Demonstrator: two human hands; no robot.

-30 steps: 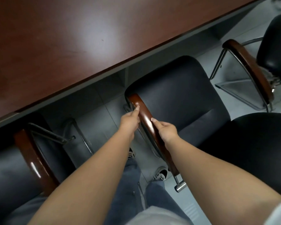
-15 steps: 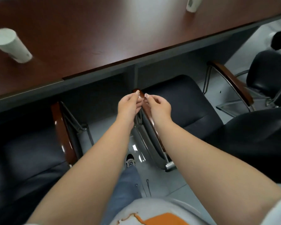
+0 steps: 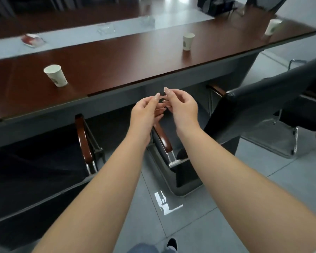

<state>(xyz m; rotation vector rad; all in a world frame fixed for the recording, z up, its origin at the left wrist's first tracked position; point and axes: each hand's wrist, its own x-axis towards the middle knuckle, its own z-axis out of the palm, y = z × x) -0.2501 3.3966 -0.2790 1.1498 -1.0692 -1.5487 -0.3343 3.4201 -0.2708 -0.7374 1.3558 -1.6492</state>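
My left hand (image 3: 146,111) and my right hand (image 3: 182,105) hover side by side in front of the table edge, fingers loosely curled, fingertips almost meeting, nothing in either. Below them is the black chair (image 3: 244,106) with its brown wooden armrest (image 3: 163,138) on a chrome frame; neither hand touches it. The chair is pushed partly under the dark red table (image 3: 117,57).
Paper cups stand on the table: one at the left (image 3: 56,75), one in the middle (image 3: 188,41), one far right (image 3: 271,27). Another black chair with a brown armrest (image 3: 83,139) is at the left, a third chair (image 3: 299,114) at the right. Grey tiled floor (image 3: 190,207) below.
Both hands have let go of the chair's armrest and risen above it. The view has lifted and pulled back, so the table top and cups now show.
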